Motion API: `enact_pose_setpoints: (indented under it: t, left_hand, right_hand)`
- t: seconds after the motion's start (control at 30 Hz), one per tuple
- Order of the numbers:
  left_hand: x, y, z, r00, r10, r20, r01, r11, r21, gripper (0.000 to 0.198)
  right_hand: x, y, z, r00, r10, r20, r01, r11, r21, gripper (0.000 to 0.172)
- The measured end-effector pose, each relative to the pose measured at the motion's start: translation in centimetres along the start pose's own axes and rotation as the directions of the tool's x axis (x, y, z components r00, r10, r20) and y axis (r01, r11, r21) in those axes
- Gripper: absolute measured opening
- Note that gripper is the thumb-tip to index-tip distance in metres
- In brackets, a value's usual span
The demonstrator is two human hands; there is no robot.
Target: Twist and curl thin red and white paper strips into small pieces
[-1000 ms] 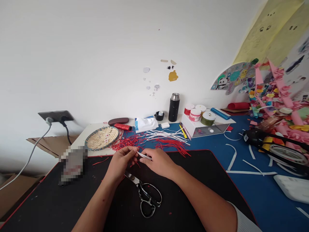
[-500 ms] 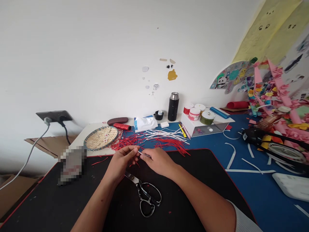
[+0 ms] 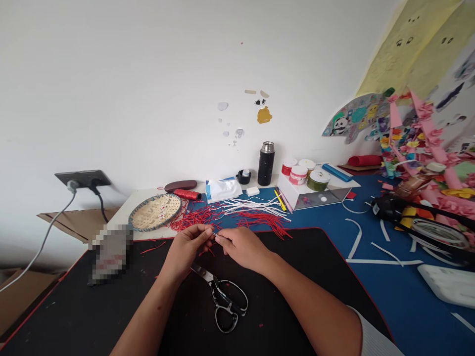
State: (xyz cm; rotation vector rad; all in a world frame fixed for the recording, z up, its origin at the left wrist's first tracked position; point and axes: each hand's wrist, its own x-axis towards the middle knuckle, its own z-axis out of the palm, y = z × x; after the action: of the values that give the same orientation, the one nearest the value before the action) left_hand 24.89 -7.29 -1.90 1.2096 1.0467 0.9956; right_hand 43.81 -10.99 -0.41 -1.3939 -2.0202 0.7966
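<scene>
One pair of metal scissors (image 3: 212, 279) lies nearest you on the black mat (image 3: 261, 306), its worn black-and-silver handles toward you and its tips hidden beside your left wrist. Just beyond, your left hand (image 3: 191, 247) and right hand (image 3: 245, 247) sit close together, thumb and fingers of each pinched on a thin white strip (image 3: 215, 234). It bridges the little gap between your fingertips, slim and pale; most of it is hidden in your grip.

To your right, flat white strips (image 3: 384, 262) are scattered on the blue surface (image 3: 374, 301), near a black object (image 3: 380, 207) whose white label is too small to read.

Past the mat's red edge lie tangled red cords (image 3: 196, 217), a second red bundle (image 3: 265, 222) and loose white cords (image 3: 256, 206). On your left, a shallow woven basket (image 3: 144, 215) with a blue-grey rim holds small red and white bits.

Farther back, a red spool (image 3: 187, 194) lies before a dark case (image 3: 180, 186), with a white packet (image 3: 224, 190) to their right. White-lidded tubs (image 3: 298, 175) in red, pink, gold and green stand on a white box (image 3: 289, 193); you cannot see inside them. A black flask (image 3: 266, 165) with a steel top stands upright near the wall (image 3: 148, 99).
</scene>
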Motion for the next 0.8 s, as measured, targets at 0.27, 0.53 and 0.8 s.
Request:
enact_pose_setpoints:
  t: [0.27, 0.53, 0.8]
  left_hand:
    - [-0.05, 0.01, -0.03, 1.0, 0.016, -0.01, -0.016, 0.999, 0.032, 0.044]
    - [-0.13, 0.29, 0.15, 0.997, 0.071, -0.025, -0.069, 0.995, 0.079, 0.043]
    - [-0.16, 0.37, 0.19, 0.998, 0.054, -0.035, -0.055, 0.998, -0.041, 0.045]
  right_hand:
    - [0.05, 0.2, 0.07, 1.0, 0.01, 0.012, -0.011, 1.0, 0.018, 0.038]
    - [-0.04, 0.41, 0.27, 0.997, 0.053, 0.05, -0.059, 0.992, 0.115, 0.036]
    - [0.03, 0.87, 0.64, 0.995, 0.058, 0.087, -0.078, 0.965, 0.251, 0.031]
